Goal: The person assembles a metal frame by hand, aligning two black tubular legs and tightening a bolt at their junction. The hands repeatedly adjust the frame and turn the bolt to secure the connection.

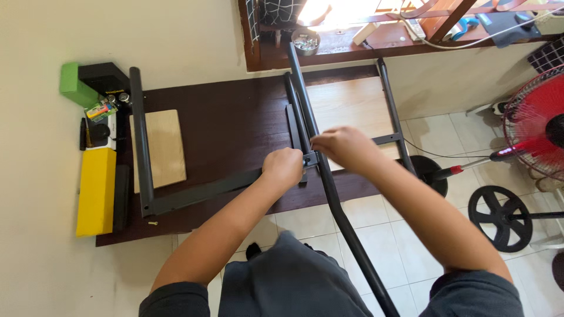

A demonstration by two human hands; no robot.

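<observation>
A black metal frame lies across a dark brown board (229, 117) on the floor. Its long tube (346, 229) runs from near my knees up toward the wall. A flat crossbar (205, 191) reaches left to an upright black tube (138, 129). My left hand (283, 167) is closed over the joint bracket (310, 158) where the crossbar meets the long tube. My right hand (343, 147) pinches at the same bracket from the right; whatever it holds is hidden by the fingers.
A light wooden panel (161, 147) rests on the board. At the left lie a yellow box (96, 191), a green block (75, 85) and small hardware. A bowl of small parts (305, 42) sits on the ledge. A red fan (537, 129) and black round bases (499, 217) stand right.
</observation>
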